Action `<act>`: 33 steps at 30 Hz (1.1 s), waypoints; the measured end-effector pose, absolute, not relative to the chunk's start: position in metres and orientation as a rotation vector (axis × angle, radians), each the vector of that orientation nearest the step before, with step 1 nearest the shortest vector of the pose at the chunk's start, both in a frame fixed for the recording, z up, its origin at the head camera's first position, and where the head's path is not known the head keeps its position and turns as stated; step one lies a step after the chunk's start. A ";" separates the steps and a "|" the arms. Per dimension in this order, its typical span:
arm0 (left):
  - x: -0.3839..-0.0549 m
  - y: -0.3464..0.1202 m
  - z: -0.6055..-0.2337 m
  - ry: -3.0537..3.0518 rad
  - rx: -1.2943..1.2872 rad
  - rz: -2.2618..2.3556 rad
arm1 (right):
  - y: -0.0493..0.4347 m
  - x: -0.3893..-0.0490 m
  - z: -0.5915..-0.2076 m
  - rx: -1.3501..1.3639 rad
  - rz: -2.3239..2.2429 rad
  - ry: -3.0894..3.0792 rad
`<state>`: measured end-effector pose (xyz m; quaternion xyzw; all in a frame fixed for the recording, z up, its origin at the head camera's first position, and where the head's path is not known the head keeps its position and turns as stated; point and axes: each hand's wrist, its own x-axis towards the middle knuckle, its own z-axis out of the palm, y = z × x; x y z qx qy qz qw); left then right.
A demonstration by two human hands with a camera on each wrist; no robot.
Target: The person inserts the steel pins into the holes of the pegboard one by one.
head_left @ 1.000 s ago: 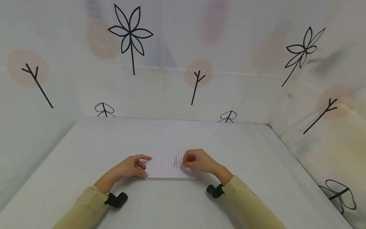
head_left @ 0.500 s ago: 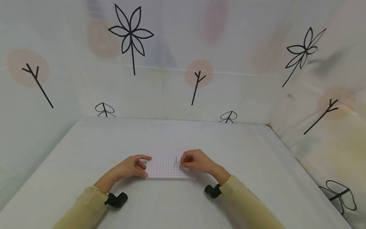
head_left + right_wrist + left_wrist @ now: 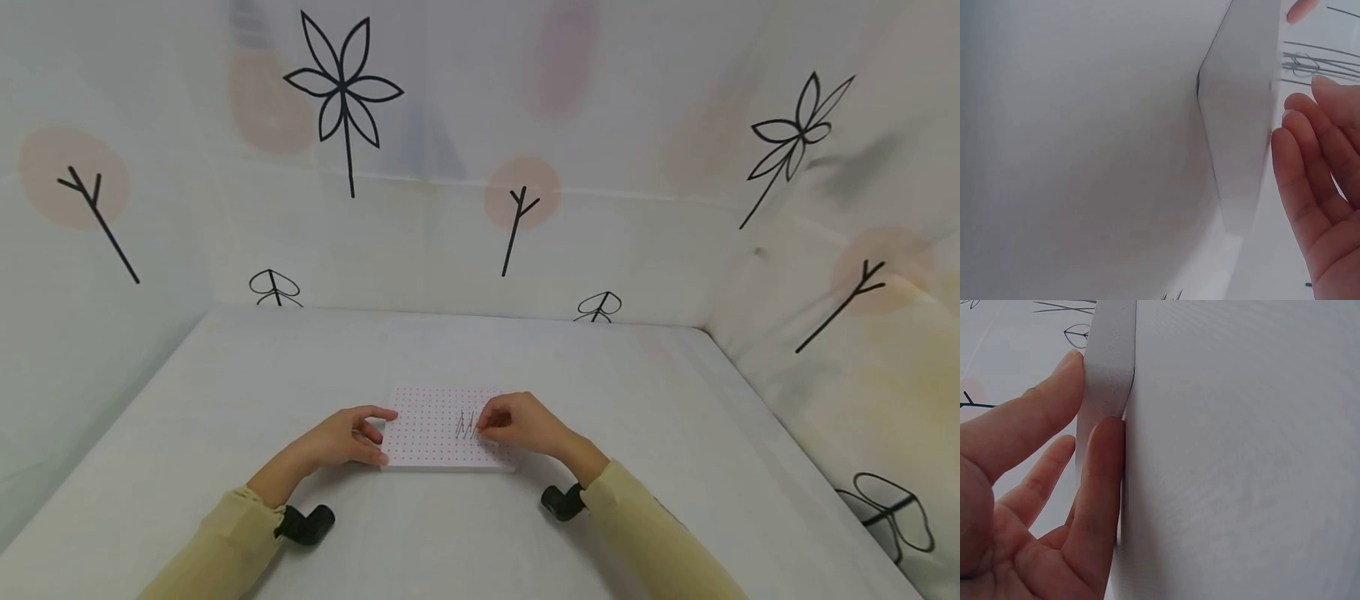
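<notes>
A white board (image 3: 431, 446) printed with a grid of small dots lies flat on the white cloth. Several thin dark needles (image 3: 464, 426) stand up from its right half, some leaning. My left hand (image 3: 341, 437) rests against the board's left edge, thumb by the near corner and fingers spread, the fingertips touching its side face (image 3: 1110, 347) in the left wrist view. Over the board's right part, my right hand (image 3: 521, 421) brings thumb and index together at the rightmost needle (image 3: 1295, 82), pinching its upper end. The other right fingers curl loosely beside them.
White cloth (image 3: 420, 542) covers the tabletop around the board. Patterned fabric walls (image 3: 420, 242) with drawn flowers and twigs enclose the back and both sides. A black wrist device (image 3: 306, 525) is strapped under the left sleeve, and another (image 3: 562, 502) under the right.
My right hand shifts slightly left over the needles, then back right to where it was, uncovering the needles again. The left hand and the board stay in place.
</notes>
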<state>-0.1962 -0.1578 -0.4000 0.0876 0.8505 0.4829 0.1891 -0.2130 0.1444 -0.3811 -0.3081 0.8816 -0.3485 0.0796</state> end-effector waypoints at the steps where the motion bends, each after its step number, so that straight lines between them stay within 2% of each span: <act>1: -0.196 -0.158 -0.400 2.392 0.247 1.357 | 0.146 -0.213 -0.381 -0.919 -1.041 2.641; 33: -0.196 -0.157 -0.401 2.396 0.255 1.349 | 0.201 -0.208 -0.390 -0.781 -1.077 2.697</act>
